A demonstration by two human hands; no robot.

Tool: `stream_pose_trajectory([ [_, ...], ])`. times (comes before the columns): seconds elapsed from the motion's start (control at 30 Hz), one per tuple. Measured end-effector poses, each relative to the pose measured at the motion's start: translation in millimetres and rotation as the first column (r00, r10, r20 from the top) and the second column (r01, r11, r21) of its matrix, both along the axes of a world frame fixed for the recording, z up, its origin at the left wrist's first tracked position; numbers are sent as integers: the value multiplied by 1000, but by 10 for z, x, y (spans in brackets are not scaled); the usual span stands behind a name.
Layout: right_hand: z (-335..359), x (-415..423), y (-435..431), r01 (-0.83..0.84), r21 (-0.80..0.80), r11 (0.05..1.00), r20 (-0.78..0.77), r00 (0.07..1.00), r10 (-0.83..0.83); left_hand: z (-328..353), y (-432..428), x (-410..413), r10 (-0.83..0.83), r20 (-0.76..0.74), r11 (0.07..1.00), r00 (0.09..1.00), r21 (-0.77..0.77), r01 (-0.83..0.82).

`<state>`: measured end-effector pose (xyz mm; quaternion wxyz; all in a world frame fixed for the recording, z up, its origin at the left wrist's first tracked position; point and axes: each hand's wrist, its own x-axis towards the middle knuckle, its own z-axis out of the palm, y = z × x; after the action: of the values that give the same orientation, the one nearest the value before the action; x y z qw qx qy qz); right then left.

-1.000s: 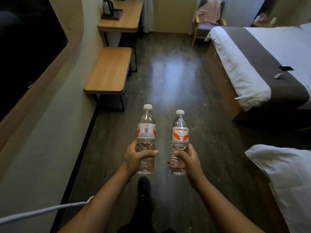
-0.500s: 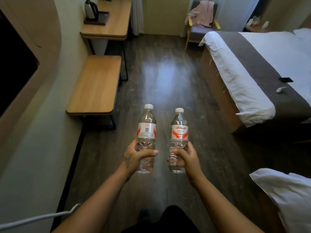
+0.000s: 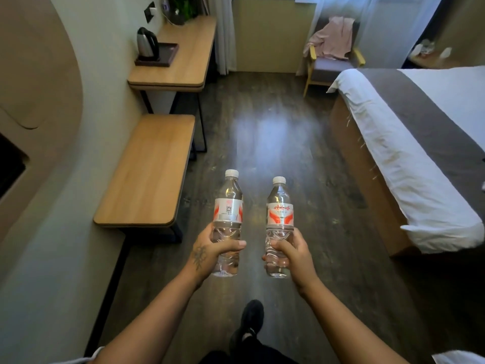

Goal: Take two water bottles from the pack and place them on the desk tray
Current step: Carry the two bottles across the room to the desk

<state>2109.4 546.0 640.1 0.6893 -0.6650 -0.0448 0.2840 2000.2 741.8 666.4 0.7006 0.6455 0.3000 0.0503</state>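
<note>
Dark wood flooring is running down the middle of a hotel room, with a bed lying at three o'clock and a low wooden bench standing against the wall at nine o'clock. Beyond the bench, at eleven o'clock, a table is carrying a dark tray, and a steel kettle is standing in the tray's near-left part; the rest of the tray is showing bare. An armchair draped with pink cloth is sitting at one o'clock.

Both arms are reaching forward at chest height, well apart from the tray. The left hand is wrapping its fingers tightly around the lower half of the left bottle, held upright, capped in white and filled with clear water; its white-and-red label is showing a small QR code, the print too small to read. The right hand is clamping the right bottle the same way, upright and capped, its label showing red script on white above red swooshes. The two bottles are standing side by side, not touching.
</note>
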Motion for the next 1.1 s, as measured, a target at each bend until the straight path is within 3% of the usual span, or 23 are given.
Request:
stream_pose_trajectory([
  [0.53, 7, 2850, 1390, -68, -18, 998, -21, 998, 67, -53, 1406, 2704, 37, -2, 999, 999, -6, -37],
  [0.77, -35, 4058, 2273, -40, -40, 998, -20, 999, 39, -206, 2351, 3998, 39, 3, 996, 999, -81, -39],
  [1.1, 169, 5775, 3536, 47, -60, 997, -7, 999, -48, -38, 3650, 5890, -7, -4, 999, 1000, -51, 7],
])
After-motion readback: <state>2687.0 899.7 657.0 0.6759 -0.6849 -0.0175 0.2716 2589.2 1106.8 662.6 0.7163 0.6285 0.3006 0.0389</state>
